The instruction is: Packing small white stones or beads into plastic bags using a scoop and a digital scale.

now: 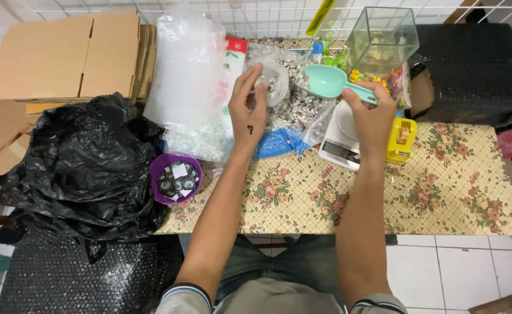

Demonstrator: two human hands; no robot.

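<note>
The right hand (371, 113) held the mint-green scoop (326, 81) by its handle over the open bag of pebbles (299, 102) behind the scale (342, 139), while the left hand (249, 107) pinched a small clear bag (274, 81), best kept wide open under the scoop.

Looks like a small home packing station: flattened cardboard boxes (64, 55) stacked at the back, bubble wrap (87, 273) and black plastic bags (81, 168) alongside, a digital scale (340, 139) and yellow tape dispenser (401, 139) on a floral-clothed tabletop (442, 192), white floor tiles (459, 273) below.
</note>
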